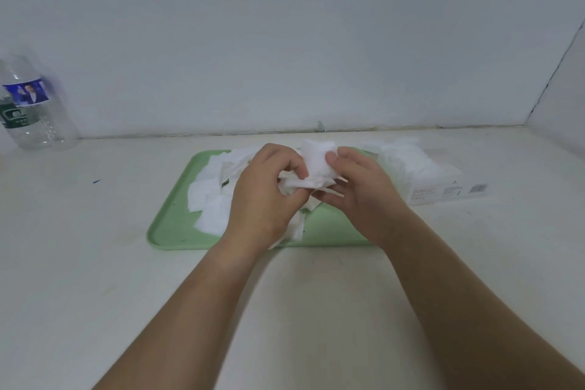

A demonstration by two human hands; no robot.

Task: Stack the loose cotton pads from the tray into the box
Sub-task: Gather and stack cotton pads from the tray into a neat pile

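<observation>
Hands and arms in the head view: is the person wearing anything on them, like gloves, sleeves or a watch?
Nothing worn shows. The left hand and right hand are bare: no gloves or rings visible. The left forearm and right forearm are bare down to the picture's edge, with no sleeve, watch or bracelet in view.

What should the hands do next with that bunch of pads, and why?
Probably tap the bunch of pads square first: the left hand and right hand both grip it above the green tray, and its edges look ragged. The box sits just to the right, already holding pads.
</observation>
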